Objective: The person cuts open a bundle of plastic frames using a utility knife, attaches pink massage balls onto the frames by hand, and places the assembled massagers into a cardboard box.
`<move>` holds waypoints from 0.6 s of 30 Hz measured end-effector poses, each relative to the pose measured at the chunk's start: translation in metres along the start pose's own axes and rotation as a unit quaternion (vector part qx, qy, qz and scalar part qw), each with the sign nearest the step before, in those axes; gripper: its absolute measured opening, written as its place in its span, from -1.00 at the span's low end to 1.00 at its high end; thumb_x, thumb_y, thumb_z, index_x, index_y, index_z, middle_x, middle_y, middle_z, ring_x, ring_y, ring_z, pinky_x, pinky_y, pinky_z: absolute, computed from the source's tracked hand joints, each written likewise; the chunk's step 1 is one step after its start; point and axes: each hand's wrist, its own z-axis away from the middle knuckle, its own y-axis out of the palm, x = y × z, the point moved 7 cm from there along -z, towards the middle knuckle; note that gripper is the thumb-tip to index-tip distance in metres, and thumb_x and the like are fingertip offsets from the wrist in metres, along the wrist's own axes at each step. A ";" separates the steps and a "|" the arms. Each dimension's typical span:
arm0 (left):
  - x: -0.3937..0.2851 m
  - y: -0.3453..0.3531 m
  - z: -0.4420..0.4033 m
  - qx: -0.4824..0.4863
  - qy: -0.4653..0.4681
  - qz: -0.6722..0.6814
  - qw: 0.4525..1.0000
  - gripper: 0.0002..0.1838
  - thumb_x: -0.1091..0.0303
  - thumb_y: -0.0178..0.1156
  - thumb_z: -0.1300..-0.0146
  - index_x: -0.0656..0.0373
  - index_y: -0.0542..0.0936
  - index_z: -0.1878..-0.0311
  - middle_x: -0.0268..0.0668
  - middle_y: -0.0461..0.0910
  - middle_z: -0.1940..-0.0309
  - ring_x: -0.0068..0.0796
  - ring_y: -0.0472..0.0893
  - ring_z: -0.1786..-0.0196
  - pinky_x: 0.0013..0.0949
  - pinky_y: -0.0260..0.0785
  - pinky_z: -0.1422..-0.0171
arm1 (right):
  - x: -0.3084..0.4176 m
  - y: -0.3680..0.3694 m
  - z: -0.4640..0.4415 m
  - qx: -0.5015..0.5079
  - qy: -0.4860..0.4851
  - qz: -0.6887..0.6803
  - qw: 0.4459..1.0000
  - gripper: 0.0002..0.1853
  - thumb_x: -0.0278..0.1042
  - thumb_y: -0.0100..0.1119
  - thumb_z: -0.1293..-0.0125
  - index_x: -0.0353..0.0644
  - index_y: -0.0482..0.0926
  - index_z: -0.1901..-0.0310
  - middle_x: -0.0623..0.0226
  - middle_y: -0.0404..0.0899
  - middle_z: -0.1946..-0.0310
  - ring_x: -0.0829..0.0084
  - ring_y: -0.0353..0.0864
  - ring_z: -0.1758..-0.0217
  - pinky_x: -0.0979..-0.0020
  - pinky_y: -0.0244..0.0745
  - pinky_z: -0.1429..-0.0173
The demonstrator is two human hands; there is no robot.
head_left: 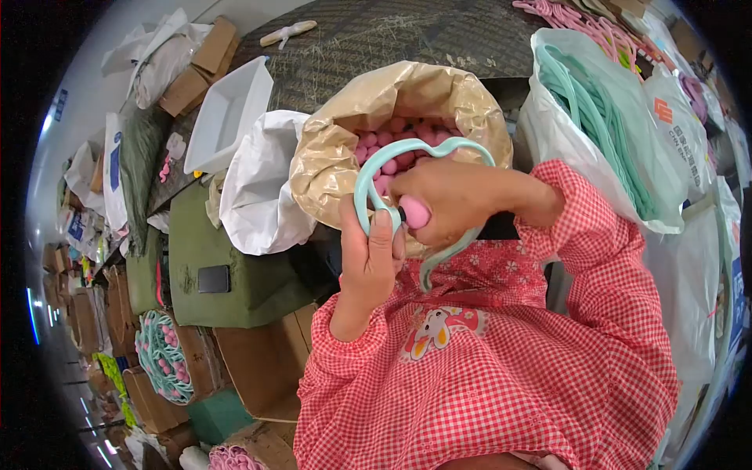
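My left hand (366,266) is closed round one end of a mint-green soft tube (363,188), thumb on top. From there the tube arches up and over my right wrist, and its other end hangs below my hands. My right hand (454,194) grips a pink ball (415,212) with a black piece at its side that meets the tube end at my left fingertips. How far the black piece sits in the tube, I cannot tell. Just beyond my hands stands a tan plastic-lined sack (325,172) holding many pink balls (388,166).
A white sack (262,192) and a white plastic bin (227,117) stand left. On the green surface (227,258) lies a dark phone-like slab (213,279). To the right, a white bag (666,188) holds mint-green tubes (591,110). Cardboard boxes (262,368) stand at lower left.
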 end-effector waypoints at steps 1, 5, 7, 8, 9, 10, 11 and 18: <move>0.004 0.001 0.001 0.009 -0.021 0.014 1.000 -0.80 0.26 -0.15 -0.52 0.20 0.24 0.03 -0.38 0.34 0.57 -0.73 0.23 0.67 -0.61 0.07 0.65 | 0.002 -0.002 0.001 -0.002 0.000 0.003 1.000 -0.72 -0.30 0.23 0.01 -0.27 0.52 0.26 0.16 0.59 0.50 0.11 0.65 0.39 0.13 0.49 0.29; 0.014 -0.001 -0.002 -0.067 -0.008 0.012 0.998 -0.80 0.25 -0.15 -0.52 0.18 0.24 0.00 -0.42 0.31 0.58 -0.73 0.23 0.66 -0.61 0.06 0.65 | 0.001 -0.003 -0.005 -0.096 0.014 0.213 0.972 -0.72 -0.26 0.28 0.02 -0.14 0.53 0.25 0.23 0.57 0.53 0.16 0.61 0.45 0.13 0.43 0.36; 0.016 0.000 -0.002 -0.102 0.002 0.030 0.994 -0.80 0.24 -0.15 -0.52 0.16 0.25 -0.01 -0.43 0.30 0.58 -0.74 0.22 0.66 -0.61 0.05 0.65 | -0.003 0.005 -0.009 -0.171 0.008 0.320 0.932 -0.72 -0.24 0.30 0.01 -0.10 0.54 0.24 0.25 0.56 0.55 0.19 0.60 0.46 0.14 0.41 0.38; 0.015 -0.004 -0.005 -0.135 0.015 0.049 0.990 -0.80 0.22 -0.15 -0.52 0.14 0.25 -0.02 -0.44 0.29 0.59 -0.74 0.20 0.67 -0.61 0.03 0.66 | -0.002 0.002 -0.009 -0.231 -0.005 0.309 0.923 -0.72 -0.23 0.30 0.00 -0.09 0.53 0.24 0.28 0.55 0.54 0.22 0.59 0.42 0.16 0.40 0.33; 0.013 -0.006 -0.007 -0.135 0.016 0.047 0.990 -0.80 0.22 -0.15 -0.52 0.14 0.25 -0.02 -0.44 0.29 0.59 -0.74 0.20 0.67 -0.61 0.03 0.66 | 0.004 -0.004 -0.007 -0.288 -0.018 0.293 0.911 -0.71 -0.22 0.30 -0.01 -0.08 0.51 0.23 0.30 0.54 0.54 0.25 0.58 0.38 0.18 0.40 0.27; 0.014 -0.008 -0.010 -0.136 -0.004 0.085 0.987 -0.79 0.20 -0.16 -0.52 0.12 0.27 -0.03 -0.44 0.29 0.59 -0.74 0.20 0.67 -0.60 0.02 0.66 | 0.006 -0.006 -0.007 -0.290 -0.020 0.292 0.911 -0.71 -0.22 0.30 -0.01 -0.08 0.51 0.23 0.30 0.54 0.54 0.25 0.58 0.38 0.18 0.40 0.27; 0.016 -0.011 -0.012 -0.137 -0.023 0.122 0.983 -0.79 0.18 -0.16 -0.53 0.09 0.28 -0.04 -0.44 0.29 0.58 -0.74 0.19 0.67 -0.60 0.00 0.67 | 0.009 -0.012 -0.003 -0.305 -0.023 0.291 0.907 -0.71 -0.23 0.32 -0.01 -0.08 0.52 0.22 0.33 0.54 0.51 0.26 0.57 0.32 0.20 0.39 0.17; 0.020 -0.036 -0.012 -0.161 -0.096 0.235 0.954 -0.75 0.11 -0.10 -0.51 0.00 0.32 -0.09 -0.45 0.26 0.59 -0.71 0.15 0.69 -0.60 -0.05 0.65 | 0.007 -0.043 0.024 -0.383 -0.113 0.251 0.882 -0.67 -0.27 0.41 0.11 -0.03 0.58 0.24 0.48 0.52 0.40 0.36 0.51 0.18 0.25 0.30 -0.12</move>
